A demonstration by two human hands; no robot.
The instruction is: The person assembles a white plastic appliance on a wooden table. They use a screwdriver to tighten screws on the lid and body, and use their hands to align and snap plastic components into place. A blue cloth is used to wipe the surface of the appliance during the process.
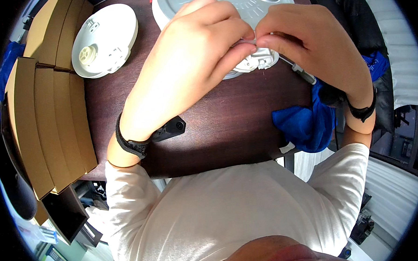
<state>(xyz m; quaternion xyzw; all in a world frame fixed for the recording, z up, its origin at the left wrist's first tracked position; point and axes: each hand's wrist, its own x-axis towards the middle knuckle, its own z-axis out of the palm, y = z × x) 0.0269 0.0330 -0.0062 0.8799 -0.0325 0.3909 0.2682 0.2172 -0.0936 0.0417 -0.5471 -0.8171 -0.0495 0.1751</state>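
Note:
My left hand (200, 42) and my right hand (310, 40) meet at the far middle of the table, thumbs and fingers pinched together. A thin whitish bit shows between the fingertips, too small to name. Right under them is a white plastic part (262, 60) with a rounded, moulded shape, its upper side partly covered by my fingers. Behind my hands lies a large grey plastic cover (175, 6) with slots and a round hole. A slim tool with a grey handle (304, 73) lies beneath my right hand, its far end hidden.
At the left on the dark brown table (227, 115) sits a white round dish-shaped housing (115, 20) with small fittings inside. Cardboard boxes (45, 123) line the left edge. A blue cloth (304, 126) hangs over the near right edge. A black object (174, 128) lies by my left wrist.

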